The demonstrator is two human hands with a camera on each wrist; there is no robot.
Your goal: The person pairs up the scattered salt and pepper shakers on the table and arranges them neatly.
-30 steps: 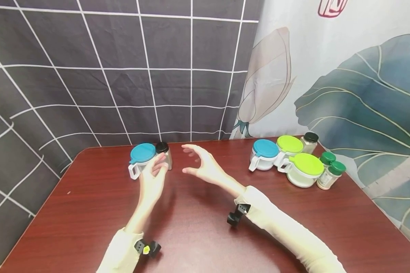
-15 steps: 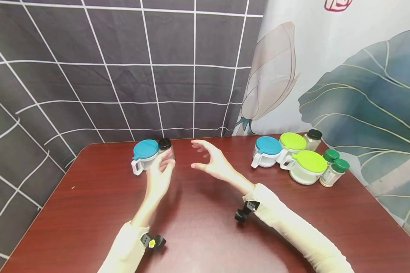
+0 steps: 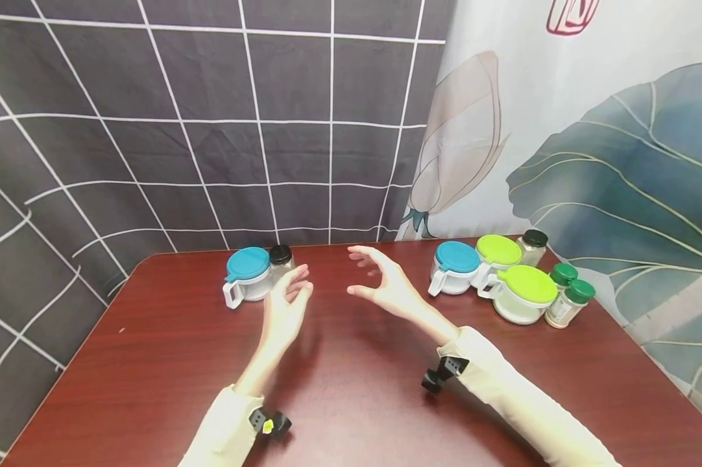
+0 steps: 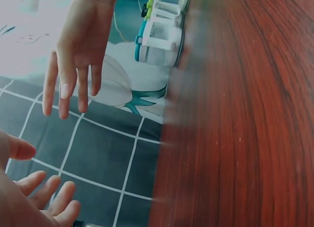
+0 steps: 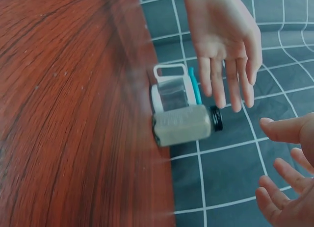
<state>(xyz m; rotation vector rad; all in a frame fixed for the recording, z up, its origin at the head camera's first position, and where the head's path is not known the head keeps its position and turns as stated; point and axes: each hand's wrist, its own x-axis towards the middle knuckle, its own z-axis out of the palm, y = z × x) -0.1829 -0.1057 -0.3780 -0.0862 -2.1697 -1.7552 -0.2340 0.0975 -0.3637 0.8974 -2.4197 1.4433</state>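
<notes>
My left hand is raised over the table with relaxed fingers and nothing in its grasp. Just beyond its fingertips, to the left, stand a blue-lidded seasoning jar with a white handle and a black-capped shaker of pale contents. The hand partly covers the shaker in the head view. Across a gap, my right hand hovers with thumb and fingers spread apart, also holding nothing. Both palms face each other, as the right wrist view shows with the left hand hanging above the containers.
At the right back stand another blue-lidded jar, two green-lidded jars, a second black-capped shaker and two dark-green-capped shakers. A gridded grey curtain hangs behind the reddish-brown table.
Both hands have drifted right, the left one away from the blue-lidded jar and black-capped shaker. The gap between the hands is a little wider. The containers stay in place.
</notes>
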